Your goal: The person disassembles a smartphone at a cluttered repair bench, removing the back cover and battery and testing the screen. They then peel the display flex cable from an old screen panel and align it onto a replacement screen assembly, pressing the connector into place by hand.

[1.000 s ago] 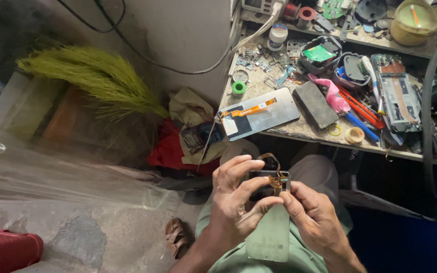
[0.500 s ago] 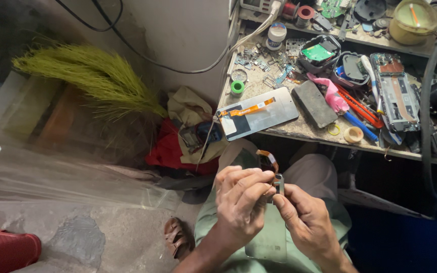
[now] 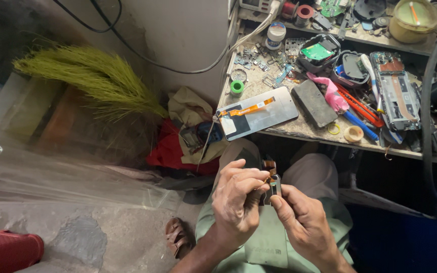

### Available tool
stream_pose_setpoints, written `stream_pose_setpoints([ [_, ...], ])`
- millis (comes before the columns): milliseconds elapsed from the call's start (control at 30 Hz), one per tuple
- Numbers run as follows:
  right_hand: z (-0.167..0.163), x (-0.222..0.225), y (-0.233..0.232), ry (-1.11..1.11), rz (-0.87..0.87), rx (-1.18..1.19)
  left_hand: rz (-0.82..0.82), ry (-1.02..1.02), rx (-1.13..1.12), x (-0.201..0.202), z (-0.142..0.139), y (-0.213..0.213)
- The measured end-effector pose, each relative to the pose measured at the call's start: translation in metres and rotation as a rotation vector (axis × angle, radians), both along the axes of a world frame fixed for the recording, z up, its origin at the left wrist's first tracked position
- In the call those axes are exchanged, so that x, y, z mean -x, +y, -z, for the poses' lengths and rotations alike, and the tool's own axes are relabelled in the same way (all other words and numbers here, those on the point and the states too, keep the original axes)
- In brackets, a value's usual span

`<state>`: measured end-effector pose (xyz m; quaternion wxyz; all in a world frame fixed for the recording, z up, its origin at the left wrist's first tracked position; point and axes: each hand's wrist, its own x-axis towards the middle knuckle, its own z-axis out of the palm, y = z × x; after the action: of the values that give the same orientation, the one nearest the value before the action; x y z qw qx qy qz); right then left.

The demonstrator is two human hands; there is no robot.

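Both hands pinch a small phone part over the lap, below the front edge of the workbench.

The small phone part (image 3: 271, 184), dark with an orange ribbon strip curling from its top, sits upright between the two hands. The left hand (image 3: 238, 199) closes on its left side, fingers curled across the front. The right hand (image 3: 302, 222) closes on its lower right side, thumb tip pressed against the part. Both hands hover above the green-clad lap, touching each other around the part. Just above, a phone screen panel (image 3: 257, 112) lies face down at the front left corner of the workbench (image 3: 299, 132). A dark grey block (image 3: 314, 102) lies beside the panel. Further right lies an opened phone body (image 3: 393, 91). A green broom (image 3: 92, 81) rests left of the workbench.
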<state>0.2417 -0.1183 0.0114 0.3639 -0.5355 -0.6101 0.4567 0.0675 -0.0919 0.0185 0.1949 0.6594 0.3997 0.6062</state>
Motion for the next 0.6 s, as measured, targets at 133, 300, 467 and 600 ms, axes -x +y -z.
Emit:
stream_pose_setpoints([
  [133, 0.001, 0.002, 0.0, 0.01, 0.03, 0.008, 0.032, -0.011, 0.017, 0.001, -0.001, 0.0],
  [300, -0.002, -0.001, 0.002, 0.121, -0.021, -0.112, 0.112, 0.072, 0.007, 0.007, -0.005, 0.002],
  [467, -0.002, -0.002, 0.001, 0.033, 0.041, -0.008, 0.107, 0.127, 0.032, 0.019, -0.006, 0.006],
  [600, -0.001, -0.001, 0.0, 0.004, 0.065, 0.024, 0.065, 0.163, -0.04, 0.018, -0.005, 0.009],
])
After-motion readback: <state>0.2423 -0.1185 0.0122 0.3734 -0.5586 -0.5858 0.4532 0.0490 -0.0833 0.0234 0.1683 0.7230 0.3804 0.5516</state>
